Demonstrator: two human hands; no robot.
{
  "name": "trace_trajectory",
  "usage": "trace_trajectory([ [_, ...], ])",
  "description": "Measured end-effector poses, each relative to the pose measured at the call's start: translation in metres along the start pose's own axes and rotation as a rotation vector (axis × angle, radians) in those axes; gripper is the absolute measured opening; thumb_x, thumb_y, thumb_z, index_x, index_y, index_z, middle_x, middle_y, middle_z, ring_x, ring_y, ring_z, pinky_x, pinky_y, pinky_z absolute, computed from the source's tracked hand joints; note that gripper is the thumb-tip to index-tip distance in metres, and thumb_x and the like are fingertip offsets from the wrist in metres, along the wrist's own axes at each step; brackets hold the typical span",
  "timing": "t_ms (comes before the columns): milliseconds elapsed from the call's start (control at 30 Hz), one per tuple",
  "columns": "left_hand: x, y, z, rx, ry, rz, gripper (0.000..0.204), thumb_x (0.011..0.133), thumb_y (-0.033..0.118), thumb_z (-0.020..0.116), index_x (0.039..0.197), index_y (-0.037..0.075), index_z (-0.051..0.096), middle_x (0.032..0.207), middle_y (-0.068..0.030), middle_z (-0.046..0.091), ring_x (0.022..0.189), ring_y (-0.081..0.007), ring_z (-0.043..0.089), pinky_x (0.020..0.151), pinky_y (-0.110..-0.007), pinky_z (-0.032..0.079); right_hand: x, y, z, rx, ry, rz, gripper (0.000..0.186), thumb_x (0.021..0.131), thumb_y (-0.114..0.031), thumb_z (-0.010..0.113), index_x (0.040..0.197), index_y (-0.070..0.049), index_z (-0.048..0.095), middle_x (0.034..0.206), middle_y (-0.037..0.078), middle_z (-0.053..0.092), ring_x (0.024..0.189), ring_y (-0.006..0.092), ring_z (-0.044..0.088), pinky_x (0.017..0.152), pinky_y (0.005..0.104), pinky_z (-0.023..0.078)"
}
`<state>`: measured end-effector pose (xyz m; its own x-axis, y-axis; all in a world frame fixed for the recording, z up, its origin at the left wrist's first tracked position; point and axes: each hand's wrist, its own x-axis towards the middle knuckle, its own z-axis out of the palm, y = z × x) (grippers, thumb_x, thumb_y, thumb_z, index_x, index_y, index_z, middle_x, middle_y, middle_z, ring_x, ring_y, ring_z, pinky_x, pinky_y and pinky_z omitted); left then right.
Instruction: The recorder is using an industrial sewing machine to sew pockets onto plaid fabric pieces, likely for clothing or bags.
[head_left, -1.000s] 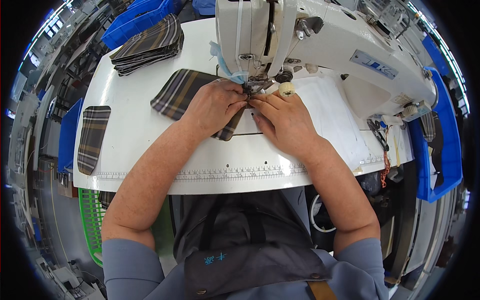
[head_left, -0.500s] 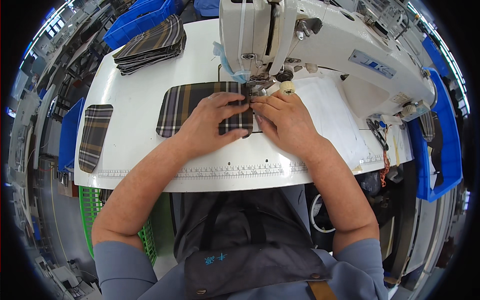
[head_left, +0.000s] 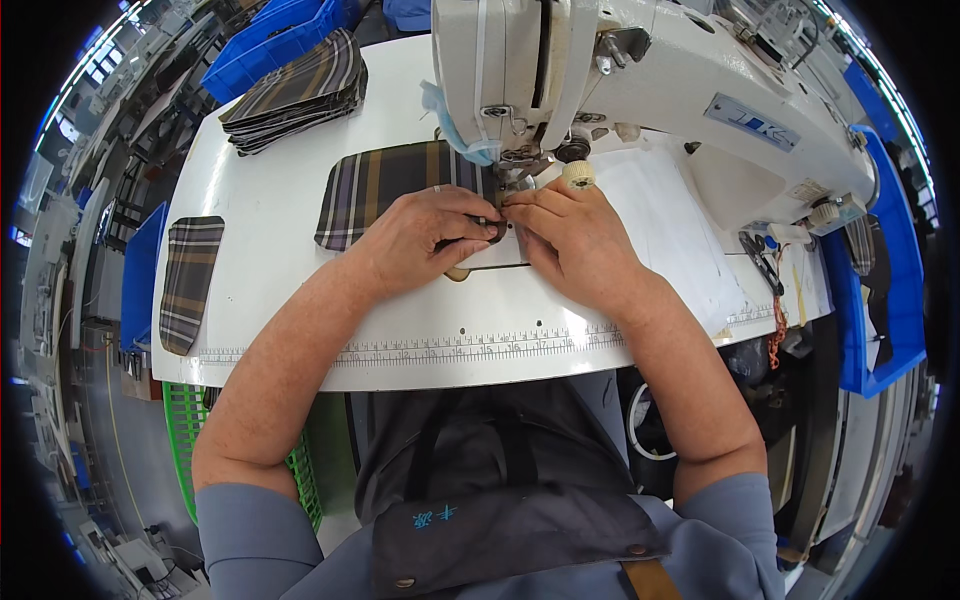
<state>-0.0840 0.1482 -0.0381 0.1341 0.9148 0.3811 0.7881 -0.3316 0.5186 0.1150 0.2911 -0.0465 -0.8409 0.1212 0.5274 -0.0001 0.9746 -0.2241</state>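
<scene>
A dark plaid fabric panel (head_left: 385, 185) with rounded corners lies on the white sewing table, its right edge by the presser foot of a sewing machine (head_left: 680, 85). My left hand (head_left: 425, 235) closes thumb and fingers on its near right corner. Just right of the needle area, my right hand (head_left: 570, 235) rests with fingers stretched leftward, the tips beside the panel's edge and the thumb apart below them. The presser foot is partly hidden behind my fingers.
Plaid panels form a stack (head_left: 300, 95) at the back left, near a blue bin (head_left: 265, 45). Another plaid piece (head_left: 192, 285) lies at the left edge. White paper (head_left: 665, 225), black snips (head_left: 762, 265) and a blue tray (head_left: 895, 365) are on the right. A green basket (head_left: 185, 430) stands below.
The panel has moved away from me, toward the back of the machine. My left fingers have come together on its near corner; the right hand has barely moved.
</scene>
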Motion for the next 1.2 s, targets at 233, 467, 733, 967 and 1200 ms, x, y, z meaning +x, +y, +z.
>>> trace_trajectory([
  [233,0.011,-0.014,-0.002,0.025,0.053,-0.023,0.019,0.084,0.004,0.078,0.102,0.002,0.079,0.115,-0.0100,0.075,0.104,-0.0273,0.071,0.091,-0.036,0.059,0.000,-0.002,-0.001,-0.034,-0.030,0.026,0.025,0.085,-0.012,0.067,0.109,-0.007,0.073,0.113,0.002,0.070,0.108,0.0223,0.059,0.090,0.0387,0.047],
  [467,0.020,-0.014,-0.006,0.093,0.014,-0.070,0.019,0.085,0.007,0.077,0.103,0.002,0.079,0.116,-0.0102,0.075,0.103,-0.0273,0.072,0.091,-0.037,0.059,0.000,-0.005,-0.001,-0.083,-0.032,0.055,0.027,0.087,-0.014,0.066,0.113,-0.007,0.072,0.115,0.002,0.069,0.108,0.0232,0.058,0.092,0.0389,0.046],
  [733,0.023,-0.001,-0.005,0.250,-0.032,-0.128,0.023,0.088,0.014,0.073,0.107,0.003,0.078,0.116,-0.0112,0.074,0.106,-0.0298,0.069,0.095,-0.038,0.055,0.000,-0.006,-0.002,-0.095,-0.023,0.045,0.028,0.088,-0.015,0.066,0.114,-0.006,0.071,0.115,0.004,0.069,0.109,0.0238,0.059,0.093,0.0394,0.046],
  [967,0.017,0.007,0.007,0.275,0.027,-0.114,0.027,0.086,0.017,0.075,0.106,-0.001,0.076,0.114,-0.0122,0.070,0.106,-0.0306,0.067,0.094,-0.040,0.054,0.000,-0.005,-0.001,-0.082,0.004,0.033,0.027,0.086,-0.013,0.067,0.112,-0.005,0.071,0.113,0.004,0.069,0.108,0.0239,0.060,0.090,0.0395,0.046],
  [1200,0.003,0.008,0.017,0.338,0.084,-0.123,0.051,0.086,0.032,0.076,0.127,0.004,0.067,0.136,-0.0145,0.061,0.130,-0.0321,0.056,0.114,-0.047,0.040,-0.001,-0.004,-0.002,-0.021,0.023,-0.002,0.024,0.084,-0.011,0.069,0.106,-0.006,0.073,0.110,0.004,0.070,0.105,0.0231,0.061,0.089,0.0391,0.047],
])
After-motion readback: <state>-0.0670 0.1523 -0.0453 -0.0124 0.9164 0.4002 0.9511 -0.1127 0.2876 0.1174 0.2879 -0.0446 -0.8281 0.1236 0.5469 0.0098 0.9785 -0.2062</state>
